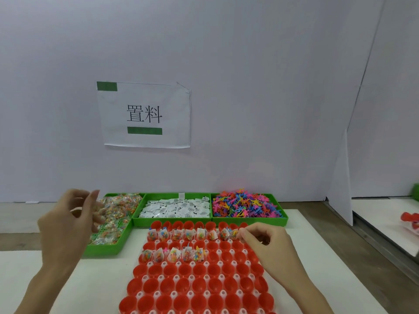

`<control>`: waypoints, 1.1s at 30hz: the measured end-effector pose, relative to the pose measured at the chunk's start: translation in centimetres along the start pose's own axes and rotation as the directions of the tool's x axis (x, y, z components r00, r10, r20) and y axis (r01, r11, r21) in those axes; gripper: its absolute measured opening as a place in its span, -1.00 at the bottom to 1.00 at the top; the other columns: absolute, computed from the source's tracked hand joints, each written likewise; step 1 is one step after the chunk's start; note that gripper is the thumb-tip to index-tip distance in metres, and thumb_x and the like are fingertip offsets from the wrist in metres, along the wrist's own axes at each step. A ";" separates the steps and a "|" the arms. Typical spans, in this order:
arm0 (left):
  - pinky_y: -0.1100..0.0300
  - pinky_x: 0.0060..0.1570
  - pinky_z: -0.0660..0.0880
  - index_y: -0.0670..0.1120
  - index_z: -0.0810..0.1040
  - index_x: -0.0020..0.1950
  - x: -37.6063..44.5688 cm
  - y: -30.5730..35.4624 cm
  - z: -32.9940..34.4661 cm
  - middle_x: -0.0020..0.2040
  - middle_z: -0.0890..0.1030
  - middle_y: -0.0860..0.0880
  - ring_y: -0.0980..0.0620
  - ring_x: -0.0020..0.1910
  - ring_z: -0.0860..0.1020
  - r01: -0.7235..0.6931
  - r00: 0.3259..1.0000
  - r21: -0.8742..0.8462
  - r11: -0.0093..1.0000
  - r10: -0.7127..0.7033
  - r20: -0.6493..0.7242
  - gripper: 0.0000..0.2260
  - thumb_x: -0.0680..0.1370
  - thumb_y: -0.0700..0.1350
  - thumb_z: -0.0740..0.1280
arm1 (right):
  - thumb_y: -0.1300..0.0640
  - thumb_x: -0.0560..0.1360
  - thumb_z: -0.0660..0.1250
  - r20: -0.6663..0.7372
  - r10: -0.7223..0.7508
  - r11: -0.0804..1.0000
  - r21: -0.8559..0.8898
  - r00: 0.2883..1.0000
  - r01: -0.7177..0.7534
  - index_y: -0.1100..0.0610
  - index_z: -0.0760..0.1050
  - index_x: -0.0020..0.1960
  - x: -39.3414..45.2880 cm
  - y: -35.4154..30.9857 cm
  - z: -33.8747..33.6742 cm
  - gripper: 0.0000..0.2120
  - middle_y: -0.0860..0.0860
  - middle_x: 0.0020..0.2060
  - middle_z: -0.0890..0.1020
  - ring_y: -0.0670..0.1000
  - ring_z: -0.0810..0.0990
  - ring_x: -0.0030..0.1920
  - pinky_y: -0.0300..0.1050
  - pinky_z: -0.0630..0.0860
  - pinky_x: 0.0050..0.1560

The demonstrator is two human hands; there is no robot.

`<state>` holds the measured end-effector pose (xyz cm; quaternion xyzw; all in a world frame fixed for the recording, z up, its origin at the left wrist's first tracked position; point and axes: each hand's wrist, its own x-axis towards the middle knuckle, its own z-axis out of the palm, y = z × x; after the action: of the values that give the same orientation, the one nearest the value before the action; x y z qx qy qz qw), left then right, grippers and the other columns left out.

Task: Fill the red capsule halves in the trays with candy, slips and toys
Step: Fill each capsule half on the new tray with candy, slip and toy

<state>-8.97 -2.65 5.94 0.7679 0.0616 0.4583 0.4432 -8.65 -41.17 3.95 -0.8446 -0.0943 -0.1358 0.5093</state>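
Observation:
A white tray [145,278] holds rows of red capsule halves [199,285]. Candy packets [188,235] stand in one far row, and several more [173,254] sit two rows nearer. My right hand [266,248] rests at the right end of the far filled row and pinches the last candy packet [234,234] there. My left hand [68,220] hovers, blurred, over the green candy bin [106,248], its fingers curled around what looks like clear candy packets [98,210]. The slip bin [174,208] and the toy bin [247,205] stand behind the tray.
The three green bins line the back of a white mat [317,257], against a white wall with a paper sign [145,114]. At the right, a white divider [344,177] separates a neighbouring station where red items [410,219] lie.

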 end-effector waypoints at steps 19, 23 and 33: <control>0.12 0.00 0.63 0.14 0.75 0.07 -7.2 2.9 2.2 -0.18 0.75 -0.14 -0.10 -0.16 0.74 0.412 0.805 -0.295 0.862 -0.192 0.561 -0.75 0.55 -0.20 0.43 | 0.04 0.56 0.42 0.021 0.010 0.999 -0.035 1.000 -0.009 -0.10 0.70 -0.17 -0.1 -0.6 0.3 -0.85 -0.18 -0.23 0.72 -0.18 0.66 -0.13 -0.22 0.60 -0.02; 0.19 -0.02 0.67 0.16 0.76 0.03 -7.4 2.7 2.3 -0.21 0.72 -0.17 -0.13 -0.20 0.74 0.398 0.801 -0.296 0.868 -0.172 0.573 -0.64 0.57 -0.32 0.40 | 0.02 0.55 0.43 0.080 -0.059 0.990 -0.125 0.995 0.068 -0.13 0.67 -0.14 0.9 -1.8 2.2 -0.89 -0.22 -0.23 0.70 -0.21 0.64 -0.13 -0.34 0.55 -0.12; 0.23 -0.02 0.65 0.15 0.76 0.01 -8.0 2.5 2.7 -0.12 0.76 -0.05 0.03 -0.10 0.72 0.425 0.796 -0.259 0.867 -0.222 0.562 -0.81 0.47 -0.11 0.53 | 0.15 0.61 0.38 0.324 -0.111 0.893 -0.383 0.940 0.237 0.14 0.69 0.15 12.1 -2.8 9.0 -0.83 0.06 0.00 0.74 -0.05 0.67 -0.08 -0.21 0.59 0.04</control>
<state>-12.30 -9.81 2.11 0.7407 -0.0143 0.1548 0.6536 3.14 -31.65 6.20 -0.9321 -0.2137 -0.0715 0.2836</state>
